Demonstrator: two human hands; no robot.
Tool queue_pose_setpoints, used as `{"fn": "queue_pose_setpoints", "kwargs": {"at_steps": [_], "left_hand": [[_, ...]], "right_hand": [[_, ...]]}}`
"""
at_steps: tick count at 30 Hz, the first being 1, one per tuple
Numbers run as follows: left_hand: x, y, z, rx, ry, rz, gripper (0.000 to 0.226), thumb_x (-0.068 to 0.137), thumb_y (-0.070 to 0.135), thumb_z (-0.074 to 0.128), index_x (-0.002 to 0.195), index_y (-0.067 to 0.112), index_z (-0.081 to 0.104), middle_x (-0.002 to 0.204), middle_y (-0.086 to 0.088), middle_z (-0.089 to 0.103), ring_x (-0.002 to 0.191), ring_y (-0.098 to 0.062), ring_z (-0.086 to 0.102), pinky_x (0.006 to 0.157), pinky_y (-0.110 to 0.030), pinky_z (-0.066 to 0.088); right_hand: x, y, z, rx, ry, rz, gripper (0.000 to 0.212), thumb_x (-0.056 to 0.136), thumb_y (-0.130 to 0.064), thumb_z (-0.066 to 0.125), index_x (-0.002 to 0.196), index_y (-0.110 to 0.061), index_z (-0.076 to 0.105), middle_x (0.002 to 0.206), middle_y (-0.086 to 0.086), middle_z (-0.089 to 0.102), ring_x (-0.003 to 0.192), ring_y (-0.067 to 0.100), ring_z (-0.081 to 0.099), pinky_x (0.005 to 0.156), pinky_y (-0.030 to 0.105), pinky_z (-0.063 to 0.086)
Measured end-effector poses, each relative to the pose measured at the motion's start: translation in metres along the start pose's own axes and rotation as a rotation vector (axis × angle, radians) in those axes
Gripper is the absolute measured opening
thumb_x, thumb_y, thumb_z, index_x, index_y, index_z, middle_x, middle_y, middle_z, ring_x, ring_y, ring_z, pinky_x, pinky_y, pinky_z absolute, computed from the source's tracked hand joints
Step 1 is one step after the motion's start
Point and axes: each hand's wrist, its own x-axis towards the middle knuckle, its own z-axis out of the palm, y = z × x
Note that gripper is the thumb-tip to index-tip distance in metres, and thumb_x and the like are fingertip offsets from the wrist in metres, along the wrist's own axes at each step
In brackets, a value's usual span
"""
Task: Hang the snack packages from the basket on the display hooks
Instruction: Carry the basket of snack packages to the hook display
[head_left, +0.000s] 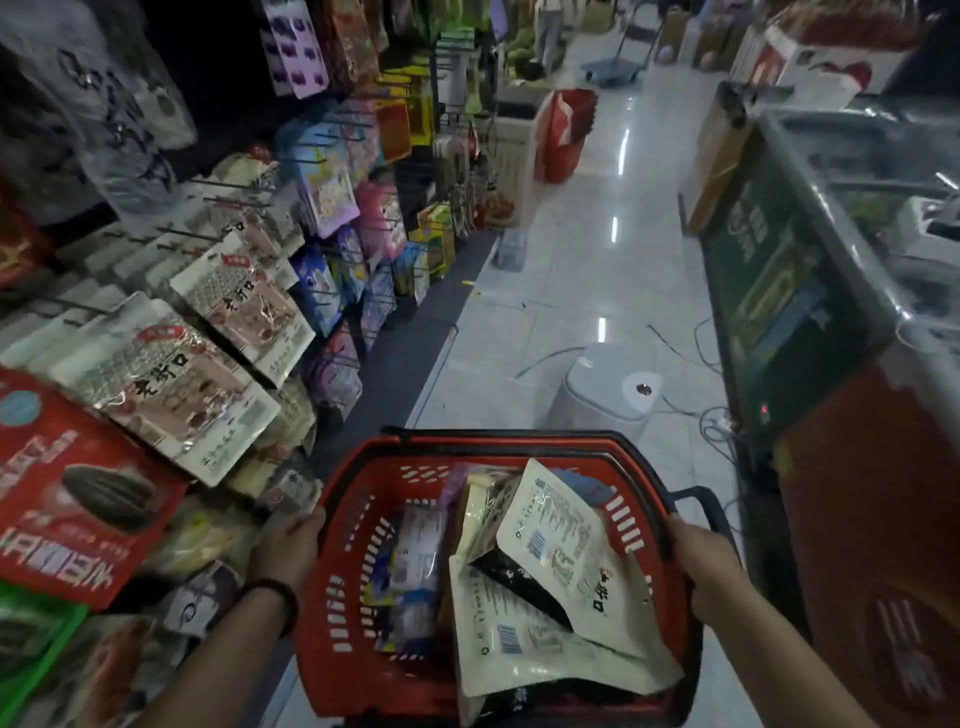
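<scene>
Stocking run barely begun, by the look of it: red basket (498, 441) heaped with goods, nothing lifted out, every pouch left to hang.

At far left, a wall of display hooks (236, 183), thin dark rods already well loaded. Nearest, a red pack (78, 493) printed with a striped sunflower seed and big white characters, turned too far round to read. Beside it, rows of white-and-pink packs (171, 384) under a red badge, lettered in bold black Chinese, seemingly 老街口, though not sharp enough to swear by. Further along the aisle, purple, blue and yellow bags, print blurred.

Low in front, left hand (288, 551), dark band at the wrist, fingers clamped on the basket's left rim. Inside, piled loosely, the snack packages (561, 545): cream pouches lying back-up, barcodes and fine print showing, one with large black characters upside down; a bluish pack (415, 561) toward the left wall. Right hand (701, 566) wrapped round the opposite rim, just below the black handle (696, 499). Nothing between the fingers of either hand but the basket itself.

Beyond, on pale glossy floor tiles, a grey bin (608, 389) among loose cables. At right, a chest freezer (779, 291) with a green front panel, lettering unreadable.
</scene>
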Motion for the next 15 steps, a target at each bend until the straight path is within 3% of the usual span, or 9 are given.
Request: {"fn": "queue_pose_setpoints", "kwargs": {"at_steps": [2, 3, 6, 8, 12, 15], "left_hand": [[0.041, 0.025, 0.016, -0.007, -0.012, 0.002, 0.036, 0.103, 0.050, 0.054, 0.102, 0.020, 0.074, 0.123, -0.014, 0.071, 0.109, -0.036, 0.067, 0.100, -0.050, 0.054], [0.064, 0.037, 0.025, -0.013, -0.019, -0.002, 0.038, 0.104, 0.049, 0.053, 0.110, 0.018, 0.073, 0.125, -0.013, 0.069, 0.111, -0.036, 0.066, 0.100, -0.051, 0.053], [0.127, 0.084, 0.047, -0.007, -0.062, -0.020, 0.043, 0.108, 0.047, 0.047, 0.097, 0.011, 0.070, 0.105, -0.019, 0.071, 0.093, -0.036, 0.067, 0.091, -0.050, 0.056], [0.163, 0.112, 0.059, 0.014, -0.073, -0.040, 0.042, 0.107, 0.048, 0.045, 0.093, 0.015, 0.066, 0.101, -0.020, 0.071, 0.093, -0.037, 0.067, 0.093, -0.055, 0.055], [0.217, 0.178, 0.079, -0.030, -0.097, -0.022, 0.040, 0.108, 0.047, 0.045, 0.115, 0.014, 0.066, 0.113, -0.018, 0.070, 0.101, -0.038, 0.067, 0.095, -0.052, 0.055], [0.251, 0.220, 0.093, -0.049, -0.075, -0.016, 0.042, 0.107, 0.047, 0.047, 0.124, 0.014, 0.067, 0.118, -0.015, 0.070, 0.106, -0.037, 0.066, 0.091, -0.047, 0.054]], "right_hand": [[0.030, -0.041, 0.022, -0.033, 0.000, -0.026, 0.041, 0.105, -0.035, 0.061, 0.093, 0.001, 0.076, 0.089, 0.026, 0.078, 0.086, 0.044, 0.076, 0.089, 0.061, 0.062], [0.044, -0.062, 0.033, -0.040, -0.005, -0.035, 0.041, 0.105, -0.034, 0.060, 0.093, 0.002, 0.076, 0.089, 0.026, 0.078, 0.086, 0.045, 0.076, 0.089, 0.060, 0.063], [0.085, -0.120, 0.066, -0.068, 0.025, -0.039, 0.040, 0.105, -0.034, 0.060, 0.094, 0.002, 0.075, 0.091, 0.027, 0.077, 0.089, 0.047, 0.076, 0.086, 0.058, 0.062], [0.118, -0.152, 0.083, -0.087, 0.045, -0.043, 0.040, 0.102, -0.037, 0.062, 0.095, 0.000, 0.075, 0.090, 0.026, 0.077, 0.087, 0.046, 0.076, 0.088, 0.062, 0.063], [0.198, -0.206, 0.105, -0.082, 0.045, -0.034, 0.040, 0.095, -0.039, 0.064, 0.092, -0.001, 0.077, 0.089, 0.026, 0.078, 0.084, 0.045, 0.077, 0.083, 0.070, 0.061], [0.190, -0.277, 0.130, -0.089, 0.066, -0.028, 0.034, 0.094, -0.030, 0.063, 0.095, 0.001, 0.076, 0.094, 0.031, 0.076, 0.089, 0.049, 0.076, 0.088, 0.070, 0.059]]}}
